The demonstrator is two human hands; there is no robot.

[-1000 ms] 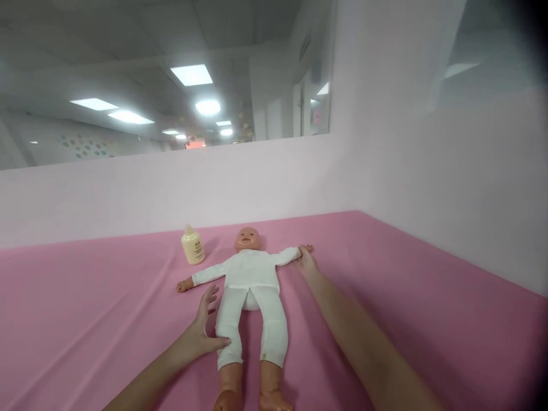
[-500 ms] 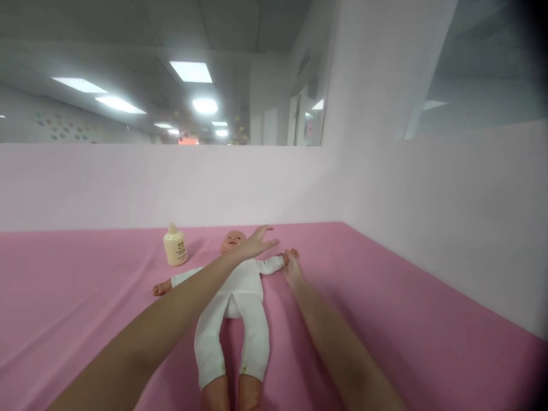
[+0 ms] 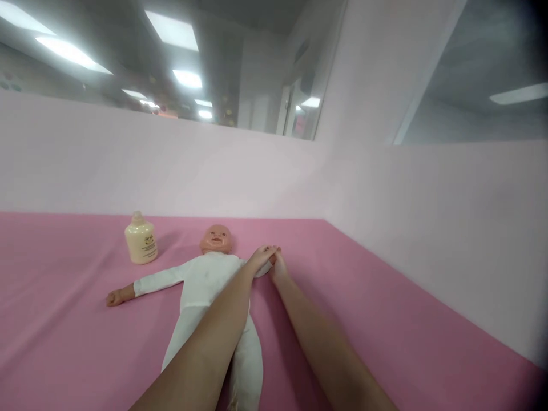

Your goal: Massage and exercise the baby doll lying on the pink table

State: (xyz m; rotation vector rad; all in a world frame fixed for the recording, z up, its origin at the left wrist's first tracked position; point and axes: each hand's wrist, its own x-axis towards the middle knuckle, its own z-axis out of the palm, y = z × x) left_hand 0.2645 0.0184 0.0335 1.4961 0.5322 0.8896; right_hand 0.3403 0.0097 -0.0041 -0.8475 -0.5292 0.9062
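Your left hand [image 3: 260,258] and right hand [image 3: 278,266] meet at the far arm of the doll [image 3: 205,285], fingertips close together over its sleeve end. Whether either hand actually pinches the sleeve you cannot tell (the two hands overlap there). Your left forearm crosses over the doll's white-clothed body, which lies face up on the pink sheet [image 3: 385,319]. Well to the left of both hands, a cream bottle [image 3: 140,246] stands upright beside the doll's head.
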